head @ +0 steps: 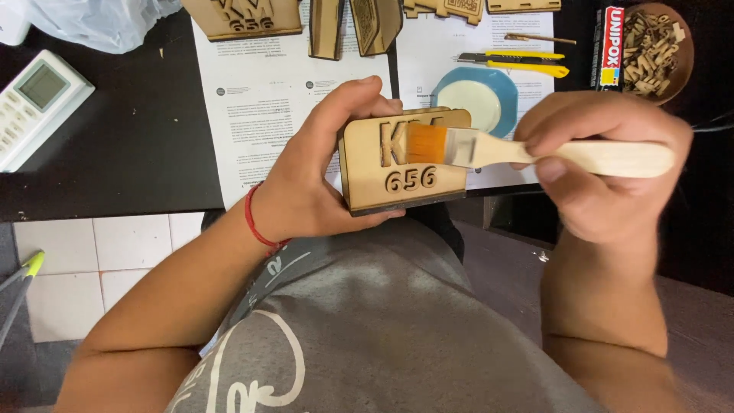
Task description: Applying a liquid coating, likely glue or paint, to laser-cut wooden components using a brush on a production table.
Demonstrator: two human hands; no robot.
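Grey shirt point(367, 336) below; left hand point(306, 183) grips plaque point(405, 180), right hand point(596, 168) brush point(535, 151), over black table point(138, 153).

Wooden plaque point(405, 164): pale tan, dark scorched edges. Brush point(535, 151): orange bristles, silver ferrule, cream handle. Counter point(130, 153): black. Paper sheets point(256, 99): white with small dark print. Dish point(475, 98): blue rim, cream centre. Utility knife point(514, 63): yellow and black. Wrist cord point(254, 218): red. Shirt point(382, 336): grey with white line pattern.

Black table, cluttered

The black tabletop point(138, 145) carried white printed paper sheets point(256, 107), a white remote control point(34, 103) and a yellow utility knife point(516, 63).
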